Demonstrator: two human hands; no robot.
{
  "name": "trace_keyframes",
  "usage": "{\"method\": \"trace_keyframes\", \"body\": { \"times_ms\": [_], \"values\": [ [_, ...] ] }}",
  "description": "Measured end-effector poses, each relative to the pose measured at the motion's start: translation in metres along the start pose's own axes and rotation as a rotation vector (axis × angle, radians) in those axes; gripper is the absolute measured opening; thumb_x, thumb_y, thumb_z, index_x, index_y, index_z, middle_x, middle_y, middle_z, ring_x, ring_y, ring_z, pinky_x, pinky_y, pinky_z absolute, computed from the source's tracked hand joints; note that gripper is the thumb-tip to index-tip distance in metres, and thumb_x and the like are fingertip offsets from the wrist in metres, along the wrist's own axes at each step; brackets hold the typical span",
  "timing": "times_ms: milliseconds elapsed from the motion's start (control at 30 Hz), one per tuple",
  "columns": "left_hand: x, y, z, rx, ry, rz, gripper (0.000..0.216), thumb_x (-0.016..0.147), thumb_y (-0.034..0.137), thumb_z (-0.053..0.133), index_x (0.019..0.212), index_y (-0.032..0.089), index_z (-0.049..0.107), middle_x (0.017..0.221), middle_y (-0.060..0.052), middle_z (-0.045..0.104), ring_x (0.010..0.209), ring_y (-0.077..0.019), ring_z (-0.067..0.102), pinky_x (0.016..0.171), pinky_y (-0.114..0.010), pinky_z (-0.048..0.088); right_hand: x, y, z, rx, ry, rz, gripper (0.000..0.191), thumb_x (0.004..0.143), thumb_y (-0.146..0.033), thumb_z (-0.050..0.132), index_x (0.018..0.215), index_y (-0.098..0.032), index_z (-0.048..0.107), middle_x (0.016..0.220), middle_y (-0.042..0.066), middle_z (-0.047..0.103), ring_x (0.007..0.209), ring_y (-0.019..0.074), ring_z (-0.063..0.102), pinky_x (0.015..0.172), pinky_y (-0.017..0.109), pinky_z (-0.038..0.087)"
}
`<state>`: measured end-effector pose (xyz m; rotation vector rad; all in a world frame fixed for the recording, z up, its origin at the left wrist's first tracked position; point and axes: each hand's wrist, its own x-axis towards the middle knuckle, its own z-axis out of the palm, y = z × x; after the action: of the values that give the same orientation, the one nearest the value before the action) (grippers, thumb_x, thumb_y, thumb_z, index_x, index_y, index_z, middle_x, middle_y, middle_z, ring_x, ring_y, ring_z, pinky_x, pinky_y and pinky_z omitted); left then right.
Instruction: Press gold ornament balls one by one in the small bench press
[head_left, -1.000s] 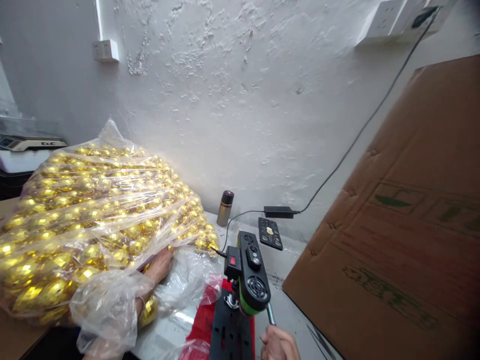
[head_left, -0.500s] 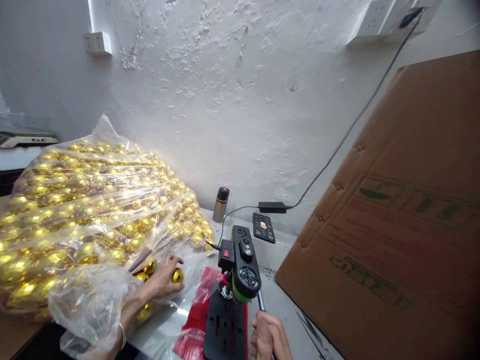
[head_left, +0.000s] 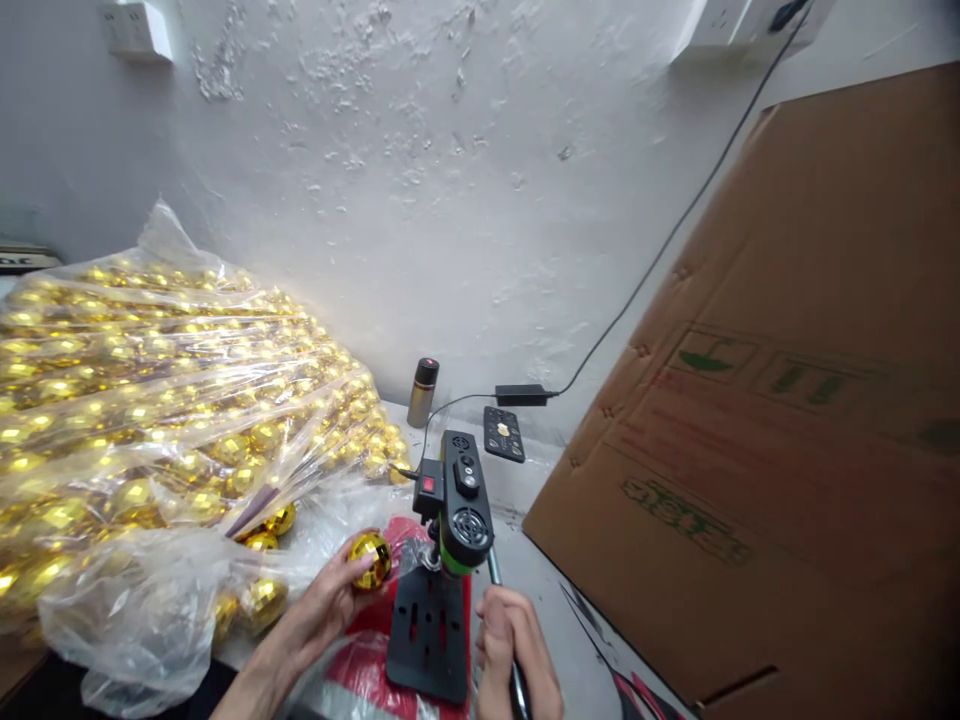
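My left hand [head_left: 322, 610] grips a faceted gold ball [head_left: 370, 560] between thumb and fingers, just left of a small black and green bench press [head_left: 456, 510]. The press stands on a black slotted base plate [head_left: 426, 635] over a red plastic bag [head_left: 367, 670]. My right hand [head_left: 514, 650] is closed round the press's metal lever handle [head_left: 495, 572] at the bottom of the view. A big clear plastic bag [head_left: 150, 400] full of gold balls lies to the left, its mouth open beside my left hand.
A large brown cardboard sheet [head_left: 765, 400] leans along the right. Against the white wall stand a small metal flask [head_left: 422, 392], a black remote [head_left: 503, 434] and a power adapter [head_left: 520, 395] with its cable running up to a wall socket.
My left hand came out from the bag's mouth with one gold ball and carried it right, up to the press. My right hand closed higher on the lever.
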<state>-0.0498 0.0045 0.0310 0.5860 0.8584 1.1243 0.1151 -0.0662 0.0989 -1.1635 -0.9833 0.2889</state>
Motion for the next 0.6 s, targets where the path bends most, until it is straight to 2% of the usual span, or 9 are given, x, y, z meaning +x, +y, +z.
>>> {"method": "trace_keyframes", "body": {
  "times_ms": [67,167,267,333,467,533,600],
  "values": [
    [-0.003,-0.012,0.001,-0.049,-0.023,-0.053,0.051,0.069,0.035,0.093,0.112,0.022,0.071,0.108,-0.004,0.08,0.098,-0.0217,0.079,0.086,-0.029,0.065,0.001,0.002,-0.001,0.018,-0.023,-0.037,0.039,0.109,-0.04,0.052,0.074,-0.022,0.053,0.074,-0.001,0.051,0.059,0.012,0.045,0.055,0.027,0.034],
    [-0.004,-0.026,-0.001,-0.123,0.007,-0.158,0.041,0.071,0.034,0.091,0.102,0.018,0.071,0.099,-0.006,0.08,0.084,-0.0191,0.079,0.072,-0.024,0.062,0.001,0.005,-0.002,0.029,-0.03,-0.08,0.036,0.109,-0.036,0.051,0.076,-0.022,0.054,0.076,-0.001,0.053,0.061,0.0121,0.047,0.058,0.027,0.036],
    [-0.002,-0.04,-0.005,-0.118,0.046,-0.172,0.038,0.072,0.036,0.09,0.099,0.018,0.069,0.093,-0.004,0.078,0.073,-0.0149,0.075,0.058,-0.019,0.055,0.0,0.006,-0.002,0.045,-0.033,-0.094,0.035,0.109,-0.035,0.051,0.077,-0.023,0.053,0.077,-0.001,0.054,0.063,0.0127,0.049,0.061,0.027,0.039],
    [0.002,-0.049,-0.007,-0.041,0.058,-0.13,0.046,0.071,0.042,0.091,0.103,0.019,0.068,0.088,-0.001,0.075,0.065,-0.012,0.071,0.051,-0.018,0.048,0.0,0.007,-0.003,0.051,-0.033,-0.1,0.034,0.109,-0.034,0.051,0.077,-0.023,0.053,0.077,-0.001,0.054,0.065,0.013,0.05,0.064,0.026,0.041],
    [0.011,-0.064,-0.004,0.238,-0.002,-0.048,0.078,0.067,0.063,0.089,0.126,0.022,0.058,0.076,0.006,0.068,0.045,-0.0078,0.056,0.041,-0.018,0.033,0.001,0.008,-0.005,0.052,-0.058,-0.113,0.033,0.11,-0.033,0.05,0.078,-0.023,0.054,0.078,0.0,0.055,0.066,0.0131,0.048,0.066,0.026,0.042],
    [0.014,-0.069,-0.001,0.377,-0.041,-0.002,0.084,0.067,0.068,0.087,0.13,0.023,0.056,0.083,0.004,0.07,0.039,-0.0054,0.05,0.039,-0.02,0.033,0.002,0.009,-0.006,0.047,-0.068,-0.124,0.032,0.11,-0.032,0.05,0.079,-0.023,0.055,0.078,0.0,0.055,0.065,0.0135,0.048,0.067,0.026,0.043],
    [0.015,-0.071,0.004,0.475,-0.063,0.061,0.082,0.068,0.066,0.087,0.13,0.022,0.057,0.098,-0.001,0.073,0.04,-0.0043,0.049,0.04,-0.021,0.037,0.002,0.01,-0.007,0.046,-0.071,-0.136,0.032,0.11,-0.033,0.049,0.08,-0.023,0.056,0.078,0.0,0.055,0.067,0.014,0.05,0.069,0.026,0.044]
  ]
}}
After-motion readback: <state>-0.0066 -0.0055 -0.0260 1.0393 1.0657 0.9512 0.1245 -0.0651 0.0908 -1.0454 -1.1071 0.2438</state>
